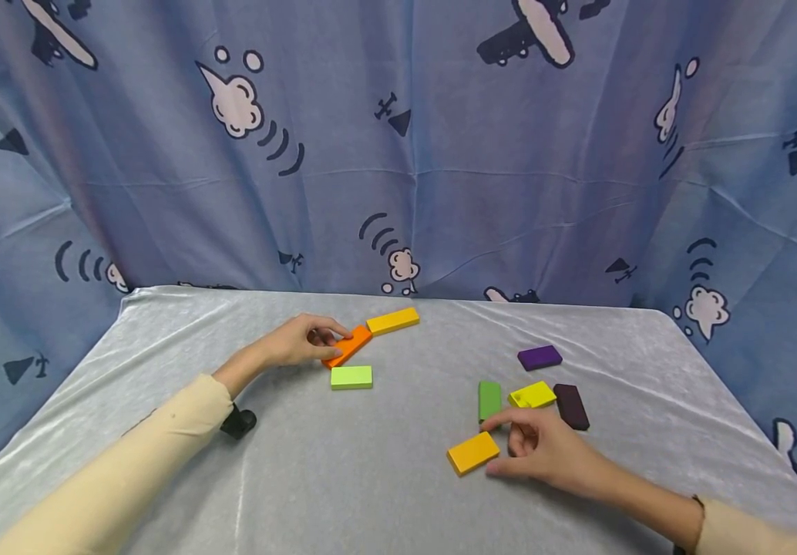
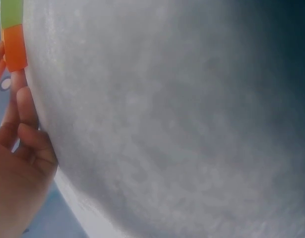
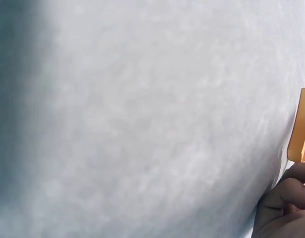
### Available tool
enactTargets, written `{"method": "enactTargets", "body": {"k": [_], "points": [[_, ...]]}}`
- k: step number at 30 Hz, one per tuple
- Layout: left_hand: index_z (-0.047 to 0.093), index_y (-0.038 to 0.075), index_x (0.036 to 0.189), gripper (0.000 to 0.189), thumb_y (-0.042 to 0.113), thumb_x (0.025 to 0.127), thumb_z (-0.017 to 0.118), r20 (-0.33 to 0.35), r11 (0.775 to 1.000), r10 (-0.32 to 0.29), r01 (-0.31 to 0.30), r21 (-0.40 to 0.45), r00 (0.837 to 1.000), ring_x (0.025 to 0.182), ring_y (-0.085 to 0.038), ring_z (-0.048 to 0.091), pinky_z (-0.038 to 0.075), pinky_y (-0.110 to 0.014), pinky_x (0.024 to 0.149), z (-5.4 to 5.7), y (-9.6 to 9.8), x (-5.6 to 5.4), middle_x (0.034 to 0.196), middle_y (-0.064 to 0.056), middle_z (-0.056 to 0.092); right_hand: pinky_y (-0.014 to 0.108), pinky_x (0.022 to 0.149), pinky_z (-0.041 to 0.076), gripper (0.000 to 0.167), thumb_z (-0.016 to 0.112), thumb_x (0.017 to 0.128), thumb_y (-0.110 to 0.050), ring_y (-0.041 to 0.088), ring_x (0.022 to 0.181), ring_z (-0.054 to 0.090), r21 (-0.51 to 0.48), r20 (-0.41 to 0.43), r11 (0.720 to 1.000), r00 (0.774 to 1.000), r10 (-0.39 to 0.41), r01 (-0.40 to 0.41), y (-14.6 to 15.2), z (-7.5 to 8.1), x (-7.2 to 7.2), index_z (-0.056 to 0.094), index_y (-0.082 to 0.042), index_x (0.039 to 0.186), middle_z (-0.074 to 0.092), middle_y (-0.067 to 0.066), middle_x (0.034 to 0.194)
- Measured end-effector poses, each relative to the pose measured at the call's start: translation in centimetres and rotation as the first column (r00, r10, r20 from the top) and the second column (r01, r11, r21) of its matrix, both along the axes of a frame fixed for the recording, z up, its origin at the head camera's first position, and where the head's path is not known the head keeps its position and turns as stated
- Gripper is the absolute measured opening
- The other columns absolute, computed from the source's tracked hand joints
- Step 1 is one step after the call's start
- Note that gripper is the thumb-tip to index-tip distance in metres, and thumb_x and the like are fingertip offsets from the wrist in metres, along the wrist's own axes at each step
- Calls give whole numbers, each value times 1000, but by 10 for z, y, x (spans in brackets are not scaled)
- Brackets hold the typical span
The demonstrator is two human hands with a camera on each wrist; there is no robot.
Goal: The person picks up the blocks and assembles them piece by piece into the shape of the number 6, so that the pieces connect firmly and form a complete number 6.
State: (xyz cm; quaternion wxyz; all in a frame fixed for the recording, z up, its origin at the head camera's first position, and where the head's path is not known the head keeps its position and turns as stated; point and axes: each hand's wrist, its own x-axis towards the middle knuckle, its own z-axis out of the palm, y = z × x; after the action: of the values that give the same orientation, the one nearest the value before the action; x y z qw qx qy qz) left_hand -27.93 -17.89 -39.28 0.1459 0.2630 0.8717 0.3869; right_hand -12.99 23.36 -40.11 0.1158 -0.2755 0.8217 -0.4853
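Observation:
At the left of the head view, my left hand [image 1: 300, 340] pinches an orange block [image 1: 351, 345] between thumb and fingers. One end of a yellow-orange block [image 1: 393, 321] sits right at its far end, and a lime-green block [image 1: 351, 378] lies just in front. In the left wrist view the same orange block [image 2: 15, 48] shows at the left edge. My right hand [image 1: 544, 451] hovers beside a second yellow-orange block [image 1: 473, 453], thumb and index finger spread apart near its right end. The right wrist view shows that block [image 3: 299, 131] partly cut off at the edge.
Beyond the right hand lie a green block [image 1: 489, 401], a bright yellow block [image 1: 533, 395], a dark maroon block [image 1: 571, 407] and a purple block [image 1: 539, 358]. A pale cloth [image 1: 343, 478] covers the table. A patterned blue curtain [image 1: 343, 208] hangs behind it.

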Motion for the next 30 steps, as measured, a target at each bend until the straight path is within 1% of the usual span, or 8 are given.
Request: {"method": "enactTargets", "body": {"k": [7,12,16,24,28,30], "points": [[71,7,127,32,6,95,72,3,1000,5,-5,-1,1000,89,-21,60,51,-34,76,-1,1,0,104,-6,68,21,50,38,35,85,84,-14,4,56,44,36,74,999,996,-39,37,-2,3,1,72,-2,113,52,-6,67],[71,7,128,33,6,95,72,3,1000,7,-7,-5,1000,90,-22,60,51,-34,77,1,0,1,105,-6,68,21,50,37,33,86,83,-15,4,56,43,56,92,997,994,-64,59,-3,5,2,73,-2,111,51,-4,66],[71,7,128,33,6,95,72,2,1000,5,-5,-5,1000,90,-22,60,50,-34,78,1,0,1,105,-6,68,22,49,36,32,86,82,-15,4,56,42,69,85,996,994,-70,64,-4,5,1,72,-3,109,50,-5,66],[71,7,127,33,7,95,72,0,1000,4,-4,0,1000,89,-21,60,50,-34,77,0,-1,-1,104,-6,68,22,50,37,31,87,82,-20,4,57,42,120,31,991,997,-63,59,-6,5,0,72,-6,105,49,-7,67],[71,7,128,33,6,95,72,5,1000,1,-2,2,1000,89,-22,61,51,-34,76,0,-1,0,104,-6,68,23,50,36,31,88,81,-20,4,57,41,110,27,992,997,-66,62,-7,6,1,72,-7,104,49,-7,67],[71,7,127,33,6,95,72,6,1000,-1,1,6,1000,89,-22,61,51,-34,75,0,-1,-1,104,-6,68,22,50,37,31,88,81,-19,3,57,41,87,16,994,997,-71,69,-8,6,1,72,-6,104,49,-7,67]]}}
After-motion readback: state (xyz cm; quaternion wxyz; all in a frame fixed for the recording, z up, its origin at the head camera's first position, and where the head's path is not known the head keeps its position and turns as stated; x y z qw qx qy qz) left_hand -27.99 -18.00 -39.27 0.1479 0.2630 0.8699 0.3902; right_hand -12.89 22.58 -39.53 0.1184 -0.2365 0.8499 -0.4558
